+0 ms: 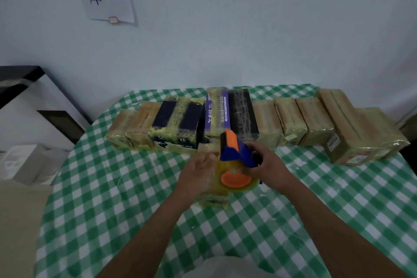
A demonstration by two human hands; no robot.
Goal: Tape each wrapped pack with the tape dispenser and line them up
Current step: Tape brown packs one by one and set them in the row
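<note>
DESK: What is closest to the lens?

PHOTOGRAPHER: 2 bare forearms reach in from the bottom edge over a green-and-white checked tablecloth (pixel 112 210). The left hand (pixel 198 171) lies flat on a wrapped pack (pixel 213 201), fingers straight and close together, pressing it down. The right hand (pixel 268 169) has its fingers curled round the handle of the blue-and-orange tape dispenser (pixel 234 153). The dispenser sits on top of that pack, its tape roll (pixel 237 179) toward the camera.

DESK: How far along is the job?

PHOTOGRAPHER: Well on, by the look of it. About 10 packs stand side by side in a row (pixel 291 119) along the far side of the table, touching or nearly so. Most are tan, 2 are dark, and there is 1 purple pack (pixel 216 113). All shine with wrap or yellowish tape. The pack under the hands lies just in front of the row and not in line, so I judge it is being taped and is yet to be placed. No other loose pack shows.

DESK: Any containers?

PHOTOGRAPHER: Only the packs themselves. What they hold is hidden, save for printed cartons showing through the wrap on 3. A white box (pixel 24 162) sits off the table at left; its contents cannot be told.
</note>
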